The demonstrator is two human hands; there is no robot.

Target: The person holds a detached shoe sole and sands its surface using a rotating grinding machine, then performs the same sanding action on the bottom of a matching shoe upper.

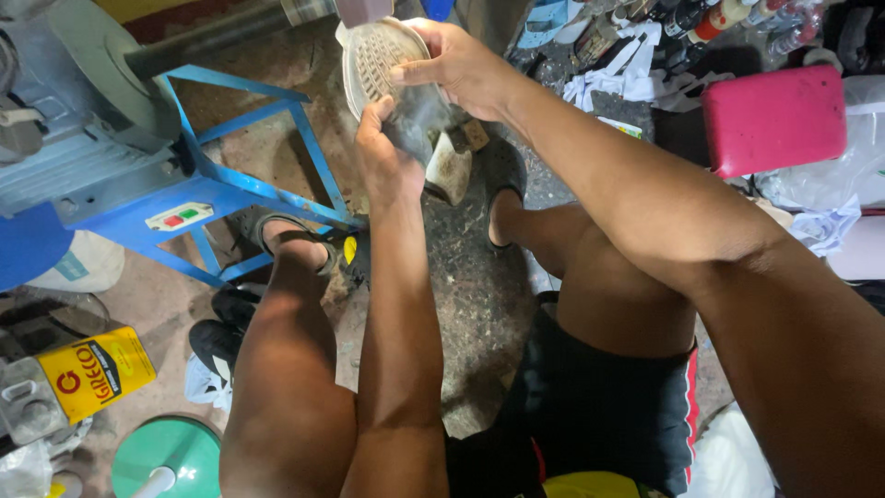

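Stained concrete floor [479, 277] spreads under you, with a blue steel machine frame [249, 148] at far left, a yellow tin can [97, 369] near left, a green round stool [171, 456] beside it, and a pink padded stool [774, 115] at far right. You sit with both sandalled feet planted, knees apart.

You hold 1 shoe [396, 78] up at the far centre, its pale ridged sole turned toward you. Your left hand [383, 157] comes from below: its fingers are closed around the darker lower part of the shoe, thumb side up against the sole's near edge. Your right hand [456, 65] comes from the right, fingers curled over the sole's right rim, fingertips [406, 74] pressing on the tread. Both hands grip the shoe; neither is open.

Judging from this hold, the weak point is your right hand: only the fingertips bear on the ridged sole, so a twist could let that rim slip out. A second shoe piece [450, 171] lies on the floor just below the held one, near your right foot [502, 189], and a dropped shoe would land on it. The machine frame stands close to your left knee, so a sudden jerk left could knock it.
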